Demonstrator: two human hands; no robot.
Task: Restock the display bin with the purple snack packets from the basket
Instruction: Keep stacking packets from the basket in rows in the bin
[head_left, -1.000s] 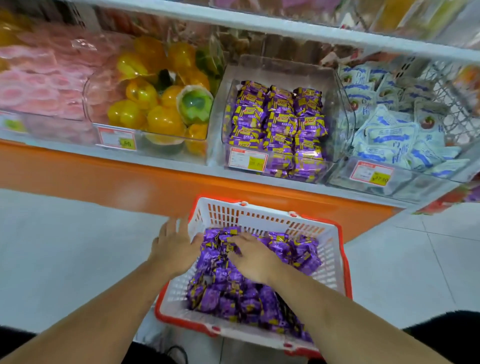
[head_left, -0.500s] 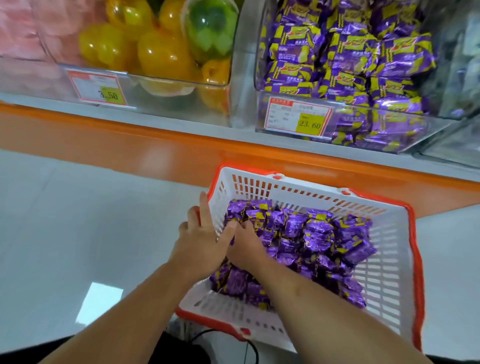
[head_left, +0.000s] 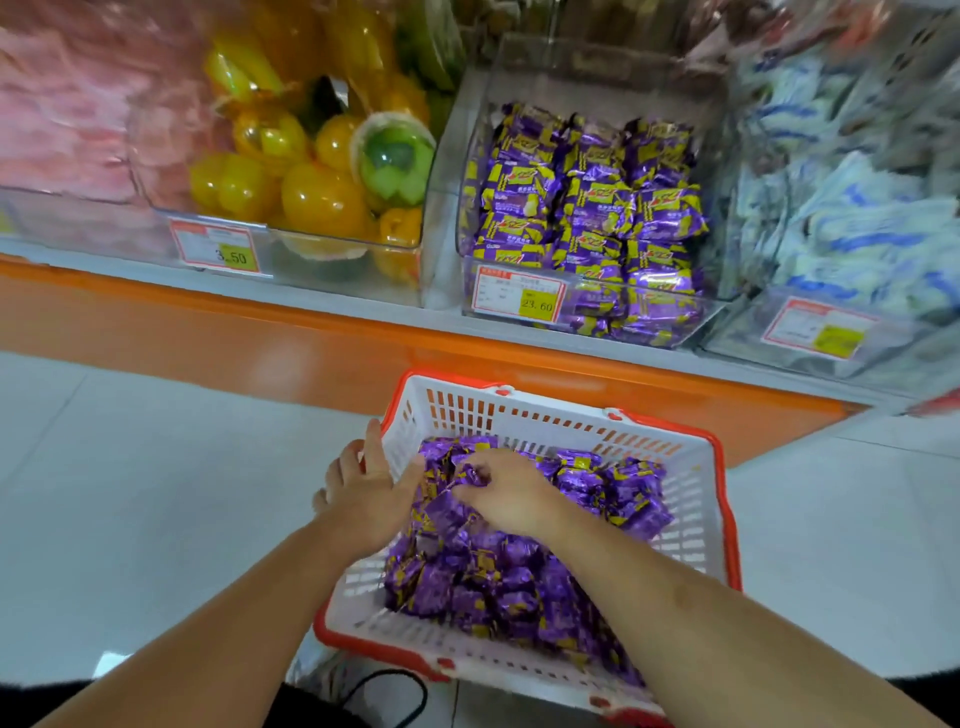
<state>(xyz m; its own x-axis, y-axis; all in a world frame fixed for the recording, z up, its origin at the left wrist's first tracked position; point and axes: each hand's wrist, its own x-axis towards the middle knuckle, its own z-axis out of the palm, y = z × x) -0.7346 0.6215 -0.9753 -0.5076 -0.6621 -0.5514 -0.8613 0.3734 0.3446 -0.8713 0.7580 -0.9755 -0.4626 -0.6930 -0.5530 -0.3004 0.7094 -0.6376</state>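
Two bare forearms reach fwd from the bottom edge into a white basket (head_left: 696, 499) w/ red rim, sitting on pale floor tiles (head_left: 130, 519). Basket is heaped w/ purple snack packets (head_left: 498, 582). Left hand (head_left: 371, 499) lies at the basket's left wall: fingers straight and slightly apart along the rim, thumb reaching in and touching the heap. Right hand (head_left: 506, 496) sits on top of the pile just beside it, fingers curled down and pinching a packet at the tips. Beyond the basket, an orange shelf base (head_left: 260, 348) runs across. Above it, clear display bin (head_left: 587, 67) holds the same purple packets in stacked rows, approx. two-thirds full, w/ a price tag (head_left: 518, 294) reading 23.60 on its front. Left of it, a bin of yellow and green jelly cups (head_left: 322, 176), tagged 3.50. Right of it, blue-and-white packets (head_left: 852, 208), blurred. Far left, pink packs (head_left: 67, 114).
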